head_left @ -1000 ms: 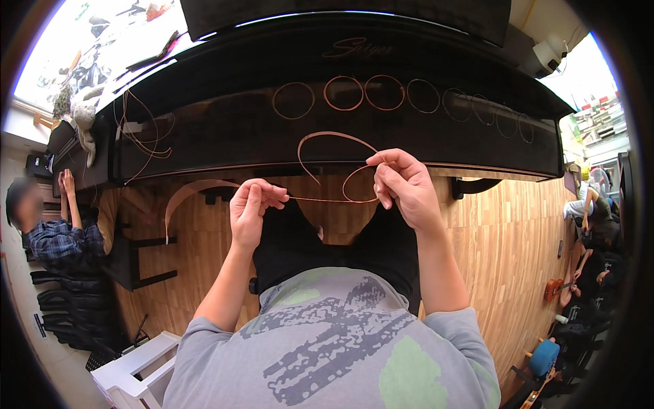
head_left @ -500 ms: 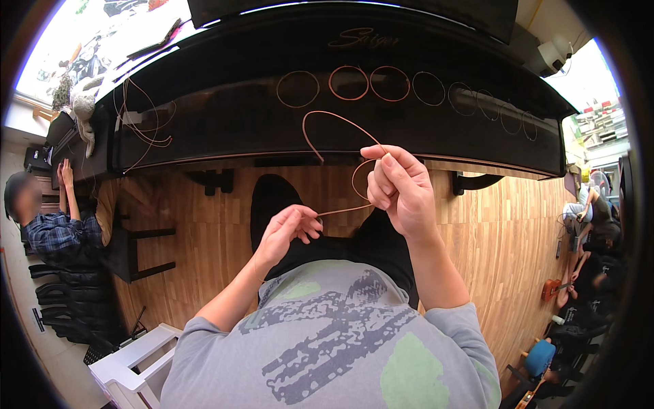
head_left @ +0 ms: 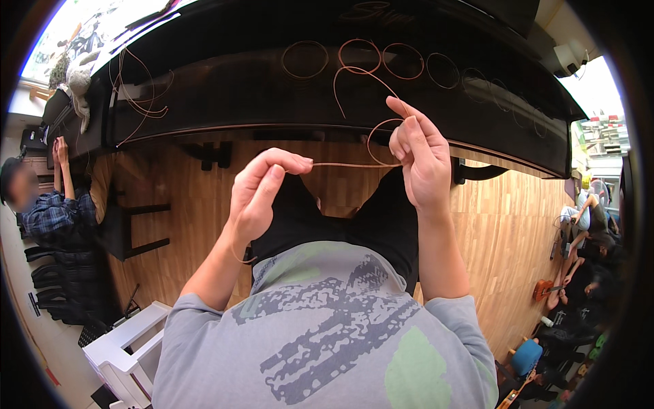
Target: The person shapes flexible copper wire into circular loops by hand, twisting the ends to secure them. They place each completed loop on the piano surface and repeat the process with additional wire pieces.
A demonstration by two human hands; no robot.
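Note:
A thin copper-coloured wire (head_left: pixel 351 165) stretches between my hands in front of my lap. My left hand (head_left: pixel 257 194) pinches it between thumb and fingertips, and a short curved end shows below that wrist. My right hand (head_left: pixel 424 160) is closed on the wire's looped part, holding it between thumb and fingers, with the index finger raised. From there a small loop bends beside the fingers, and a larger free arc rises over the black glossy piano (head_left: pixel 238 88). On the piano lie a brass-coloured wire ring (head_left: pixel 304 77) and two copper-coloured wire rings (head_left: pixel 360 39).
Several thinner wire rings (head_left: pixel 443 71) continue rightward along the piano. Loose wires (head_left: pixel 139 102) lie at its left end. A person in a plaid shirt (head_left: pixel 58 218) sits at left near a dark stool (head_left: pixel 139 225). More people with string instruments (head_left: pixel 545 290) are at far right.
My left hand has moved up and left, straightening the wire between the hands. My right hand has shifted slightly right, carrying the loops along. The view has tilted a little.

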